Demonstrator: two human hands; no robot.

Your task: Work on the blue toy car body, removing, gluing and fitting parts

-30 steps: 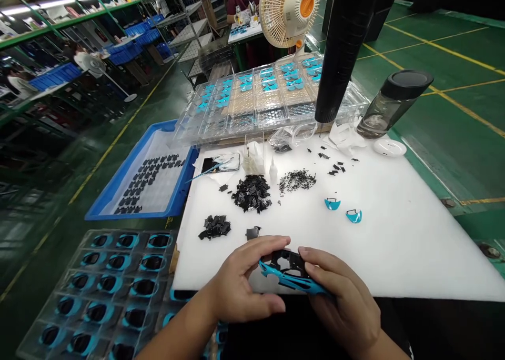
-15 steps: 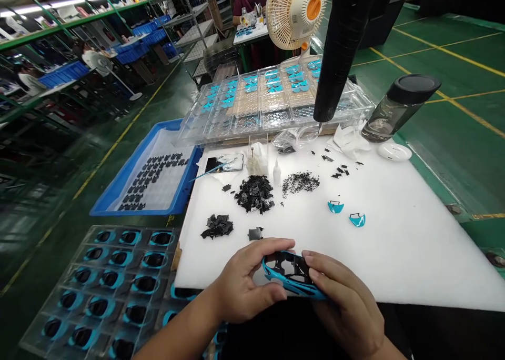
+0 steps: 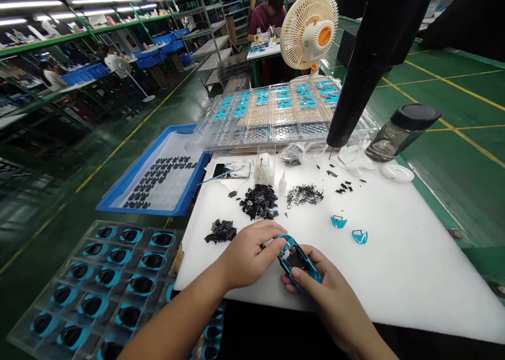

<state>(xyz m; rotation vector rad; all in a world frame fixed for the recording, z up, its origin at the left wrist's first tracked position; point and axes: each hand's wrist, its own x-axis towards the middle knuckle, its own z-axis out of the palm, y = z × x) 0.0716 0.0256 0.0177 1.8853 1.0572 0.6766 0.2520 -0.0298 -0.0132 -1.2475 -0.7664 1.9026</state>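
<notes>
A blue-and-black oval shell [image 3: 299, 262] is held between my hands over the front edge of the white board. My right hand [image 3: 315, 281] grips its lower right side, the thumb lying across the black inside. At its upper left end my left hand [image 3: 258, 252] pinches the rim with thumb and fingers. Small black plates lie in a pile [image 3: 221, 231] and a larger heap [image 3: 259, 202] beyond my left hand. Tiny black pieces [image 3: 304, 195] are scattered right of the heap. Two blue pieces, one [image 3: 338, 221] nearer and one [image 3: 360, 237] farther right, rest on the board.
A clear tray of blue shells [image 3: 106, 276] stands at lower left, beside a blue tray [image 3: 185, 191]. A black hanging tool [image 3: 355, 86] comes down near a bottle [image 3: 402, 131]. Behind are stacked clear trays [image 3: 260, 133], a fan [image 3: 310, 31] and a seated person [image 3: 268, 18].
The shell has been turned from lying sideways to a steeper slant, its inside facing up. My left hand has shifted to its upper end. The view has tilted upward slightly.
</notes>
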